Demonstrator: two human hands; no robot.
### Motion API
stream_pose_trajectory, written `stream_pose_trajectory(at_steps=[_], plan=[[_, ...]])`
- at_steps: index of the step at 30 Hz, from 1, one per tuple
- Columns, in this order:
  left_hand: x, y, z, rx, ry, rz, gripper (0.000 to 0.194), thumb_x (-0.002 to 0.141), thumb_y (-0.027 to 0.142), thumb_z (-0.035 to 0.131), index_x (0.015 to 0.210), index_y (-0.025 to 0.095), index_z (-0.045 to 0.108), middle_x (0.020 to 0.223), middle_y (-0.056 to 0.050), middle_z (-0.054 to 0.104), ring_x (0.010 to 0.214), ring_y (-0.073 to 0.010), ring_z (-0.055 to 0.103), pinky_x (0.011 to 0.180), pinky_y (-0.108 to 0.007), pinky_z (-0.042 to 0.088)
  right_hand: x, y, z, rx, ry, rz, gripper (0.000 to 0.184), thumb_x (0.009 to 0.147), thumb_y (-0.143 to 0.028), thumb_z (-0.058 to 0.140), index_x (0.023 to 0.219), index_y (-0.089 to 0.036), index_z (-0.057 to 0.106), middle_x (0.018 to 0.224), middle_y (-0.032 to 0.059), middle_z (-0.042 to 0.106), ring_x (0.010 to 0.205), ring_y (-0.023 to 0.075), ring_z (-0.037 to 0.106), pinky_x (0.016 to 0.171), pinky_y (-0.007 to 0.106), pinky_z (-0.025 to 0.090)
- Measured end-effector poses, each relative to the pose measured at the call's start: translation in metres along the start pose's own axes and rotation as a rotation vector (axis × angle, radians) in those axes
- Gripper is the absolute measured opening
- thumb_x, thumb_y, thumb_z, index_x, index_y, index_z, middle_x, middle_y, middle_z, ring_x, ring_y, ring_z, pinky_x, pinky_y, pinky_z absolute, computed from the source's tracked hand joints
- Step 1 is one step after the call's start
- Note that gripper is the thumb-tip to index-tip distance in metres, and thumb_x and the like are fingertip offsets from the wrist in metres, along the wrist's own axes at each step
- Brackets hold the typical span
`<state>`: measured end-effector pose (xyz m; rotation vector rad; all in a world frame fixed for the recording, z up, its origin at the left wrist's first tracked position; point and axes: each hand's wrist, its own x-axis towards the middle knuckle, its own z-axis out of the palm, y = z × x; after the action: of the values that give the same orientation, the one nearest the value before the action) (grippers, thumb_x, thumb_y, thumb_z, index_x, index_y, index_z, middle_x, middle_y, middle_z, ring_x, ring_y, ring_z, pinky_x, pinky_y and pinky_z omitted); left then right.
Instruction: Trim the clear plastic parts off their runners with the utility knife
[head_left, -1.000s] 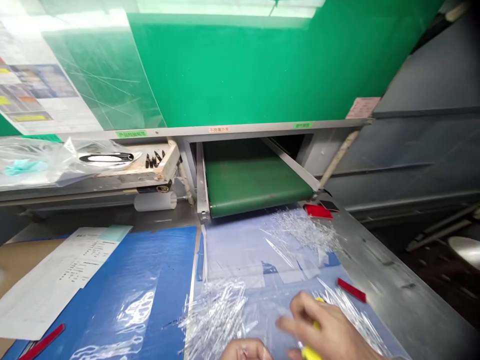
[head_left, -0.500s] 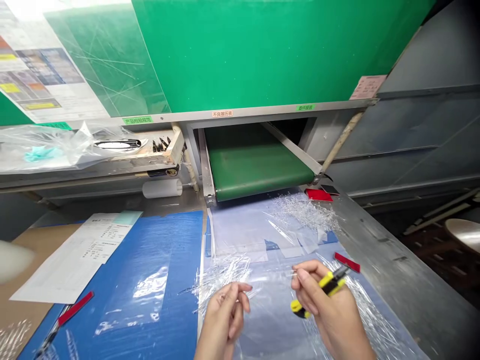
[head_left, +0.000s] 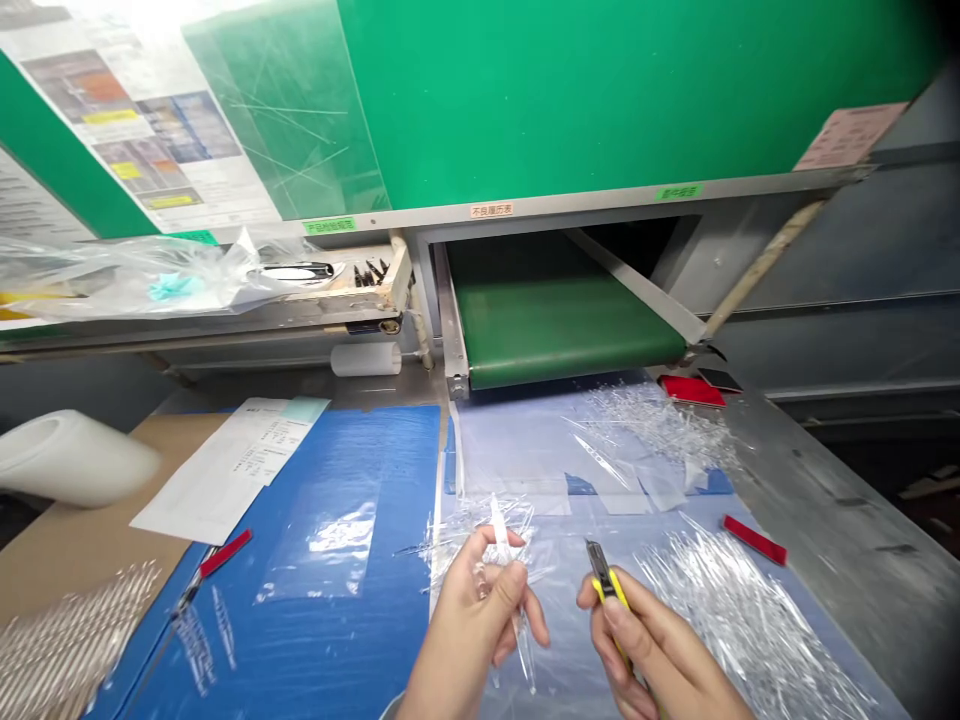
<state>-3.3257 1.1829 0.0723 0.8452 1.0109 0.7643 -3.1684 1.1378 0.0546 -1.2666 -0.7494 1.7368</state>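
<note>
I have a slim clear plastic piece (head_left: 526,660) pinched upright between the thumb and fingers of my left hand (head_left: 491,610), while my right hand (head_left: 652,640) is wrapped around a yellow-and-black utility knife (head_left: 610,583), its tip forward and apart from the piece. A gap lies between my hands, over the translucent sheet (head_left: 517,450), with a heap of clear strips (head_left: 757,620) to the right and the metal worktop (head_left: 832,490) running past its edge. Half a second ago the knife lay angled outward in my palm; now it points forward.
</note>
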Motion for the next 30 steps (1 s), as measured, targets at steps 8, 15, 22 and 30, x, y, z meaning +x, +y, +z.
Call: stream_pose_trajectory(at_steps=[8,15,22,30], plan=[[-0.003,0.002,0.001,0.016,-0.053,-0.041,0.034,0.087,0.047,0.049,0.099,0.015,0.046,0.048,0.001,0.059,0.034,-0.0044,0.024,0.035,-0.018,0.014,-0.004,-0.006,0.005,-0.148,-0.094,0.071,0.053,0.076,-0.072,0.047,0.077,-0.019,0.047,0.049,-0.0106,0.036,0.035,0.0009,0.015,0.035,0.017,0.015],[-0.001,-0.002,-0.002,-0.004,-0.103,-0.050,0.037,0.081,0.051,0.055,0.092,0.016,0.048,0.049,0.001,0.060,0.033,-0.0032,0.025,0.036,-0.018,0.018,-0.007,-0.011,0.006,-0.267,-0.041,0.017,0.054,0.076,-0.075,0.043,0.088,-0.022,0.047,0.048,-0.0092,0.037,0.037,0.0046,0.023,0.036,0.018,0.021],[-0.005,-0.003,-0.003,0.019,-0.120,-0.059,0.039,0.079,0.054,0.057,0.084,0.017,0.048,0.050,0.001,0.059,0.034,-0.0035,0.025,0.035,-0.019,0.017,-0.008,-0.015,0.007,-0.357,-0.034,-0.005,0.052,0.080,-0.072,0.039,0.071,-0.021,0.043,0.051,-0.0074,0.034,0.040,0.0049,0.020,0.037,0.019,0.019],[-0.014,0.006,-0.001,0.109,-0.133,-0.055,0.037,0.079,0.054,0.056,0.081,0.018,0.049,0.051,0.001,0.059,0.038,-0.0051,0.026,0.042,-0.021,0.020,-0.007,-0.017,0.007,-0.715,-0.051,-0.324,0.030,0.090,-0.051,0.038,0.096,-0.028,0.057,0.065,-0.0006,0.056,0.056,0.0154,0.052,0.053,0.025,0.040]])
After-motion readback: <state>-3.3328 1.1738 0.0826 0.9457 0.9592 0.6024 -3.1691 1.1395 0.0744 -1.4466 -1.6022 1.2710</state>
